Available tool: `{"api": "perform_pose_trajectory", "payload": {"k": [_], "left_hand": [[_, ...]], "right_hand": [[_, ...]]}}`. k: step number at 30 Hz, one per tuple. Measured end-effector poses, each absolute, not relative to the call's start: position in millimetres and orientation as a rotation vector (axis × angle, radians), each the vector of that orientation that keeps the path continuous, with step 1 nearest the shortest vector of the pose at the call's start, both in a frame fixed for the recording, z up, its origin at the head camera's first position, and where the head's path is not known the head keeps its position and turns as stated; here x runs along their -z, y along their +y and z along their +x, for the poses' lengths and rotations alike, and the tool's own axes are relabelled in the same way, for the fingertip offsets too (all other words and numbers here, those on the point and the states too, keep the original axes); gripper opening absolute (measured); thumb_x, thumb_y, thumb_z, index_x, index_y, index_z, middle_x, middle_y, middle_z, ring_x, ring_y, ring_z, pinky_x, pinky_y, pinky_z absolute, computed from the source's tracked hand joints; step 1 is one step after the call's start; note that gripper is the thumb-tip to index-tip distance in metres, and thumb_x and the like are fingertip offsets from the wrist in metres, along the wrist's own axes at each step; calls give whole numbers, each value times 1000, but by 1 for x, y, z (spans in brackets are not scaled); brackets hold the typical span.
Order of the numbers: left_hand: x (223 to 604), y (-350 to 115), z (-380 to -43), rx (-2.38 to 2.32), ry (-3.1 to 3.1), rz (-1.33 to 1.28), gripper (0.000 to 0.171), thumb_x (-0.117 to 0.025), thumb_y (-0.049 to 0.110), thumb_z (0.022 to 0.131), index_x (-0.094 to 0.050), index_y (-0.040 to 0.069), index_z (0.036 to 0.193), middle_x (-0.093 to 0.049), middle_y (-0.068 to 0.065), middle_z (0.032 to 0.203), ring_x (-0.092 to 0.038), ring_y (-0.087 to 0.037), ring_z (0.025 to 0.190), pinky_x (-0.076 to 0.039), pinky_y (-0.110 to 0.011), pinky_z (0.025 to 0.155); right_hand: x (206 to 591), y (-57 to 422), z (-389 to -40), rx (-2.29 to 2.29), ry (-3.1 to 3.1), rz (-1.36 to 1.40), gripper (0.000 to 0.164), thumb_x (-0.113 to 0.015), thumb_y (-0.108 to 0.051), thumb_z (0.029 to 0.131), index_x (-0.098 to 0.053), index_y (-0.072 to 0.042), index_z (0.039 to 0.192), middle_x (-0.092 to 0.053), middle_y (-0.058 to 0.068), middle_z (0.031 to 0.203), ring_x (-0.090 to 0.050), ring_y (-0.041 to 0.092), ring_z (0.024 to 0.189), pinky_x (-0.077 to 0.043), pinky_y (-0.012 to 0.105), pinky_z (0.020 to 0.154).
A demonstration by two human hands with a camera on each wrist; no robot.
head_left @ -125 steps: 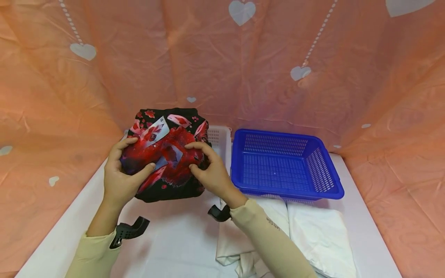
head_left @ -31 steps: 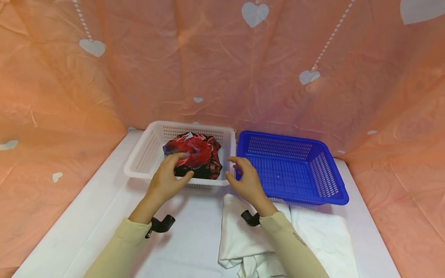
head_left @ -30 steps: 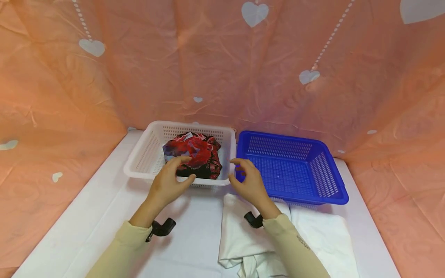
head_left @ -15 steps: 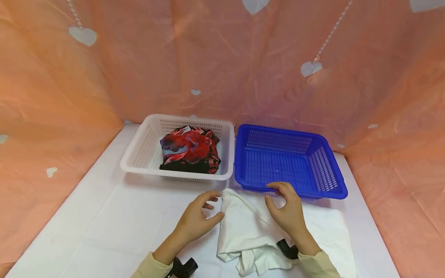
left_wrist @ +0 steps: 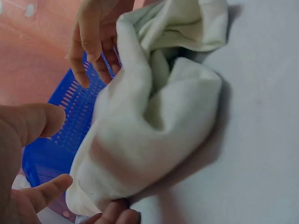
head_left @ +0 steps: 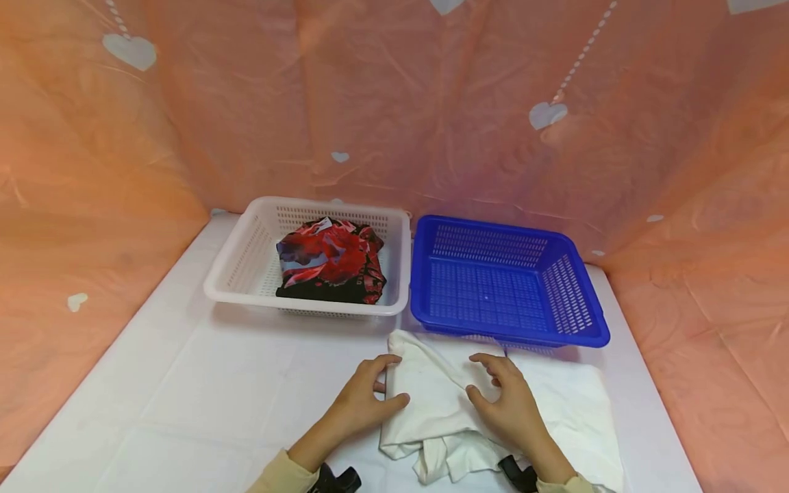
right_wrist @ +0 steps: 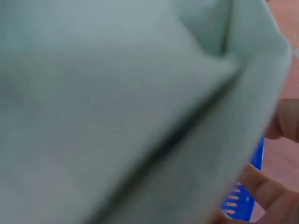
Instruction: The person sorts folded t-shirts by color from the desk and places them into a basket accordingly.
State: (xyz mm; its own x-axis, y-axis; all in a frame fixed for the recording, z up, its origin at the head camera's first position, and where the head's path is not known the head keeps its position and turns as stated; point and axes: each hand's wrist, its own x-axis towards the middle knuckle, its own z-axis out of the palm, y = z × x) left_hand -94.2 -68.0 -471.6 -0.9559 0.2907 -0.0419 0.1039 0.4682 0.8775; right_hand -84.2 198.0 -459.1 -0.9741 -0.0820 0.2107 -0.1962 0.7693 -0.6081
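A folded white cloth [head_left: 431, 404] lies on the table, with a loose, crumpled end at its near side. My left hand [head_left: 364, 404] is at its left edge, thumb and index finger spread apart; in the left wrist view the lower fingertips [left_wrist: 124, 214] reach under the cloth's edge. Over the middle of the same cloth is my right hand [head_left: 508, 404], fingers curved and thumb apart. Pale fabric [right_wrist: 117, 93] fills most of the right wrist view, hiding much of that hand. To the right lies a second white cloth [head_left: 573, 411], flat and partly behind my right arm.
A white basket [head_left: 240, 298] at the back left holds a folded black garment [head_left: 329, 260] with a red print. Beside it stands a blue basket [head_left: 511, 332] with nothing visible inside. A pink-orange curtain [head_left: 382, 103] hangs behind the white-covered table [head_left: 203, 383].
The black-and-red garment, held in both hands earlier, now lies in the white basket. Both hands have released it and moved nearer and to the right, to the white cloth.
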Motion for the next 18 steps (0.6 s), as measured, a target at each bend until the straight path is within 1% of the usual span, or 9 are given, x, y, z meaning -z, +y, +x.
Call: {"api": "perform_pose_trajectory", "payload": {"k": [3, 4, 7, 10, 11, 15, 18], "left_hand": [[475, -67, -95, -1493, 2541, 336, 60, -75, 29, 77, -52, 16, 131, -54, -16, 115, -64, -16, 85, -49, -25, 67], [476, -67, -95, -1492, 2542, 337, 60, -75, 28, 77, -52, 16, 131, -54, -16, 115, -64, -15, 84, -49, -24, 66], [478, -66, -97, -1483, 2526, 325, 63, -76, 28, 76, -51, 18, 132, -54, -14, 113, -63, -14, 84, -48, -23, 65], [478, -65, -99, -1470, 2497, 339, 65, -76, 27, 76, -49, 17, 135, -56, -11, 109, -62, -13, 84, -49, -24, 66], [479, -65, -100, -1466, 2484, 343, 66, -76, 27, 77, -48, 17, 136, -57, -10, 108, -62, -12, 83, -49, -24, 66], [481, -65, -103, -1455, 2445, 370, 68, -76, 26, 78, -45, 15, 138, -60, -7, 103, -63, -9, 79, -51, -24, 64], [481, -65, -104, -1473, 2411, 377, 70, -76, 26, 78, -43, 16, 140, -61, -7, 102, -63, -8, 77, -51, -24, 63]], "right_hand": [[461, 196, -81, -951, -2819, 197, 47, -77, -14, 75, -64, -18, 121, -62, 6, 114, -56, 20, 94, -51, 36, 76], [461, 195, -80, -936, -2825, 180, 47, -77, -15, 75, -64, -18, 120, -62, 7, 115, -56, 22, 95, -50, 37, 77], [460, 195, -78, -893, -2839, 112, 48, -77, -17, 74, -64, -18, 120, -59, 14, 118, -53, 32, 102, -46, 46, 82], [459, 196, -77, -876, -2858, 41, 50, -76, -18, 73, -62, -19, 121, -53, 21, 124, -46, 41, 114, -42, 56, 89], [459, 197, -76, -880, -2864, 24, 50, -76, -18, 73, -61, -19, 121, -52, 23, 126, -44, 44, 115, -41, 58, 90], [458, 201, -76, -865, -2899, 13, 51, -75, -20, 74, -60, -18, 122, -51, 30, 129, -44, 49, 116, -39, 62, 89], [458, 204, -76, -854, -2951, 45, 53, -74, -23, 76, -58, -19, 126, -53, 29, 130, -45, 51, 118, -40, 65, 90]]}}
